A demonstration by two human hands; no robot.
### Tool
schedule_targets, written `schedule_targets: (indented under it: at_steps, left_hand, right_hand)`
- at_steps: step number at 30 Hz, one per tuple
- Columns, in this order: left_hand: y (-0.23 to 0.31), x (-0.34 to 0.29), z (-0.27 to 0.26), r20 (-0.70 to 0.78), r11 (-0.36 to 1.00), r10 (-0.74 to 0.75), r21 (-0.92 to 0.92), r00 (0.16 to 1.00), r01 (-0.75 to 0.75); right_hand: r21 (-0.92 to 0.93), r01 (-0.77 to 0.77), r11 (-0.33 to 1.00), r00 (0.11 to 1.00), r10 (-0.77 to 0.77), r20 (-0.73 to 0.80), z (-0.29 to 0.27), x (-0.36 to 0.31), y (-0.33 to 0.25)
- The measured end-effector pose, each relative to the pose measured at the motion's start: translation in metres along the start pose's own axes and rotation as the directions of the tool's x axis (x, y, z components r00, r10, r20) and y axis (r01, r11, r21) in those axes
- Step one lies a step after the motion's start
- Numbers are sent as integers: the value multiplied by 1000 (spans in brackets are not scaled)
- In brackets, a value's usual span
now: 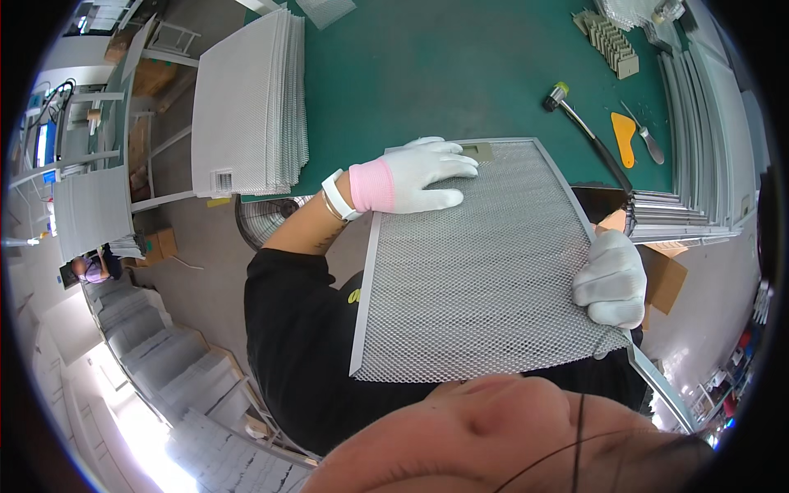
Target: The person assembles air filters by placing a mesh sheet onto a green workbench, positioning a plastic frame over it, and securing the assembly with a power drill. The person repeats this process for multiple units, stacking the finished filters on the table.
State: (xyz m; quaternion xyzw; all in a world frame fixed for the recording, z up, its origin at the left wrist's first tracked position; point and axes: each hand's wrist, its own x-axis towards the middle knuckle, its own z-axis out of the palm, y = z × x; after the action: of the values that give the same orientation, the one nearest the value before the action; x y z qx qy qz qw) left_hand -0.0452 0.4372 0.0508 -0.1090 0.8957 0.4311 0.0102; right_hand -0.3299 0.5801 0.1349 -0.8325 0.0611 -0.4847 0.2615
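A silver wire-mesh panel (485, 271) rests in front of me, its far end on the green tabletop (427, 74). Metal edging runs along its left, far and right sides; the near edge shows bare mesh. My left hand (423, 177), in a white glove with a pink cuff, lies flat near the far left corner, fingers apart, beside a small beige plate (479, 152). White-gloved too, my right hand (612, 281) is closed around the right edge. Below it a metal edging strip (657, 384) angles outward, apart from the mesh at the near right corner.
A pile of mesh sheets (246, 107) stands at the table's left. On the right lie a mallet (588, 130), a yellow scraper (623, 140), a screwdriver-like tool (649, 141), a row of beige plates (610, 45) and stacked metal strips (699, 123). A fan (261, 220) stands below.
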Motion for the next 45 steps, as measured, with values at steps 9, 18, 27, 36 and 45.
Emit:
schedule_targets:
  at_steps: [9, 18, 27, 36, 45]
  left_hand:
    - [-19, 18, 3, 74, 994, 83, -73, 994, -78]
    - [-9, 28, -6, 55, 997, -72, -3, 996, 73]
    - [18, -22, -28, -157, 929, -315, 152, 936, 338]
    - [25, -64, -19, -309, 995, 60, 94, 949, -32]
    - [-14, 79, -19, 70, 965, -111, 247, 991, 91]
  right_hand:
    - [-6, 84, 996, 994, -84, 67, -2, 10, 3]
    - [-14, 51, 999, 997, -50, 63, -1, 7, 0]
    - [-46, 228, 973, 915, -230, -331, 11, -12, 18]
    - [56, 234, 971, 972, -234, -14, -13, -6, 30]
    - [-32, 138, 990, 990, -137, 40, -5, -10, 9]
